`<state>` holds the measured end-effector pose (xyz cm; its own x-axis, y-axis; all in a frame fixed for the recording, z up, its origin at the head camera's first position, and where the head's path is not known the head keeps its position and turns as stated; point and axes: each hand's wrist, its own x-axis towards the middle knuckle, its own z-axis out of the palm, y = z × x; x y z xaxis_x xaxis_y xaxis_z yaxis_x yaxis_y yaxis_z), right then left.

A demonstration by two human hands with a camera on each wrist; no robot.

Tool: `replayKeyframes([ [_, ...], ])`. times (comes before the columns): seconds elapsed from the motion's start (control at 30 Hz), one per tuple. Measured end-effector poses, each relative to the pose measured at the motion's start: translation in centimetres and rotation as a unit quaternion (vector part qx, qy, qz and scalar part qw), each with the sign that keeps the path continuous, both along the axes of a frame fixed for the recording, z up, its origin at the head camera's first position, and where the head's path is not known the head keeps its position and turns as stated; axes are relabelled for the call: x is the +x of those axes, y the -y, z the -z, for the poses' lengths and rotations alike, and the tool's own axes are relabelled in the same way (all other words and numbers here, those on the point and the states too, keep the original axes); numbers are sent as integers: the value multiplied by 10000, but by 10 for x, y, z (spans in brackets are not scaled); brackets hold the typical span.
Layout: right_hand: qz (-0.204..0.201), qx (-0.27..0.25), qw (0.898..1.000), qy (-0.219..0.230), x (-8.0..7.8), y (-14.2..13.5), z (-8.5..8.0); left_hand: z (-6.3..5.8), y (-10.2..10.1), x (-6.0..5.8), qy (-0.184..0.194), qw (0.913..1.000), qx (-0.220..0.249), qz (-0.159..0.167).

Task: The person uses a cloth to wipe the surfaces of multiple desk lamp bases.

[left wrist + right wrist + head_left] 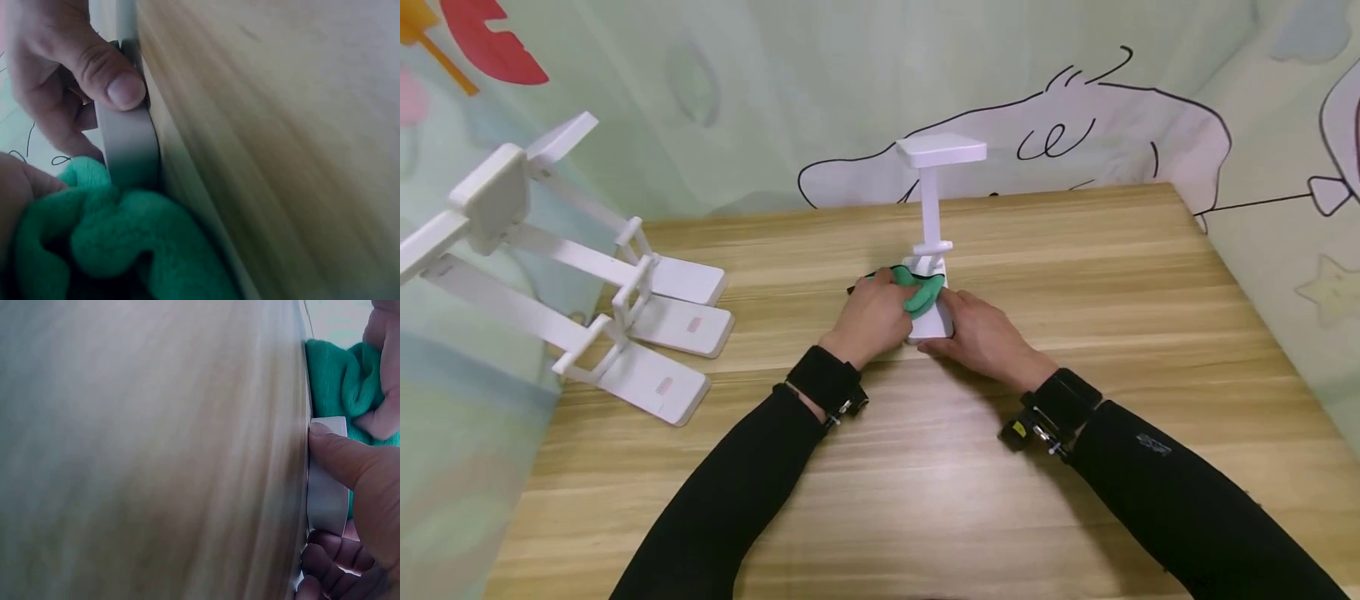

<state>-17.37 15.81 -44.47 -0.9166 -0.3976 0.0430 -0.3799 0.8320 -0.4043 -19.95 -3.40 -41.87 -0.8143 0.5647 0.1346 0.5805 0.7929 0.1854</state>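
Observation:
A white desk lamp (930,204) with a flat head stands upright on the wooden table. My left hand (871,317) holds a bunched green cloth (927,293) with a dark edging against the lamp's base. At the front right of that base (929,327), my right hand (985,336) grips the side. In the right wrist view the thumb (340,450) lies along the base's edge, with curled fingers on its other side. Soft folds of the cloth (150,237) cover part of the base in the left wrist view. What lies under the cloth is hidden.
Several similar white lamps stand in a row at the table's left, including a near one (655,383), a middle one (685,327) and a far one (688,280). A printed curtain (760,108) hangs behind the wooden table (910,500).

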Motion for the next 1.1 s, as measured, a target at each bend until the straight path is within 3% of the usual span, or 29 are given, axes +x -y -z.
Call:
replayKeyframes([
  [0.17,-2,-5,10000,9,1,-2,0,-3,10,18,588,9972,356,299],
  [0.27,39,12,10000,2,1,-2,-1,-8,21,29,1379,9883,508,410],
  [0.33,46,16,10000,18,2,-1,-1,-15,30,32,2039,9765,634,303],
  [0.43,65,-3,9999,112,1,0,-1,-25,40,27,2564,9604,1042,-317],
  [0.5,80,-11,9998,184,1,0,-1,-28,41,20,2502,9542,1443,-783],
  [0.57,121,7,9996,252,1,0,-1,-25,36,13,2252,9530,1763,-999],
  [0.7,137,22,9996,245,1,-1,-2,-14,17,6,1912,9610,1807,-851],
  [0.83,150,-5,9996,224,2,-1,-3,-8,5,12,1763,9660,1660,-909],
  [0.97,197,18,9996,191,3,0,-4,-7,3,23,1864,9614,1703,-1098],
  [1.1,209,17,9997,123,2,0,-3,-8,6,37,2053,9564,1772,-1084],
])
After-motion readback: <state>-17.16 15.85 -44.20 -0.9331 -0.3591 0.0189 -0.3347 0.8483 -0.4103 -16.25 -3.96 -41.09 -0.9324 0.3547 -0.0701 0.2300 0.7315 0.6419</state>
